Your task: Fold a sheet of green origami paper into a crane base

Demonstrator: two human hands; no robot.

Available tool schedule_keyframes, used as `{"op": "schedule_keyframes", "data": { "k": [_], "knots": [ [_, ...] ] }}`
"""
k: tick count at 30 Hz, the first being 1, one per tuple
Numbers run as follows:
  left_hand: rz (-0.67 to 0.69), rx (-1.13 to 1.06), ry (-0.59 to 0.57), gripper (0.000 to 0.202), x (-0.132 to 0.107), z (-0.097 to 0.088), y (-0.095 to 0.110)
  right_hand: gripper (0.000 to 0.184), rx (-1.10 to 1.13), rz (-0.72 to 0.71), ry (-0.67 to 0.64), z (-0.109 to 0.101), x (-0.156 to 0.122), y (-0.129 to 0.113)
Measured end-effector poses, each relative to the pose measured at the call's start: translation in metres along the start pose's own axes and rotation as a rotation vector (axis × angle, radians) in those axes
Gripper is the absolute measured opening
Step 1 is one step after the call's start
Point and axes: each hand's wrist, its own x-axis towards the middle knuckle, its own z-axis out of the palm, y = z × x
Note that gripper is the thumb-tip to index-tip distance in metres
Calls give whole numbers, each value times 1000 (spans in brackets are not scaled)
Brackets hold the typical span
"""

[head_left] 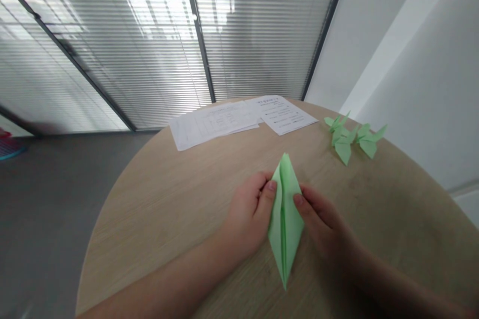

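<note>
A light green paper (286,214), folded into a long diamond with a crease down its middle, lies on the round wooden table (168,209). My left hand (250,209) pinches the paper's left edge, thumb on top and fingers curled. On the other side, my right hand (322,219) presses its thumb on the right edge with the other fingers tucked under. Both hands rest on the tabletop around the paper's widest part.
Two finished green paper cranes (352,137) sit at the table's far right. Several printed white sheets (239,119) lie at the far edge. Behind the table stand glass walls with blinds (149,50) and a white wall to the right.
</note>
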Motion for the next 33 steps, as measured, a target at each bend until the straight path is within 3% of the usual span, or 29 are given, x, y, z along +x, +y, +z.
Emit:
{"op": "schedule_keyframes", "data": {
  "k": [6,11,16,33],
  "knots": [
    [-11,-17,-2,36,4,-4,0,29,-99,-50,-78,2,-4,-1],
    [21,17,-15,31,2,2,-2,37,1,-175,108,5,-4,4],
    [73,-10,46,31,-2,8,-2,35,-88,-282,229,3,-3,2],
    [-60,-169,13,33,5,3,-1,40,-158,-364,166,1,-1,1]
  ]
}}
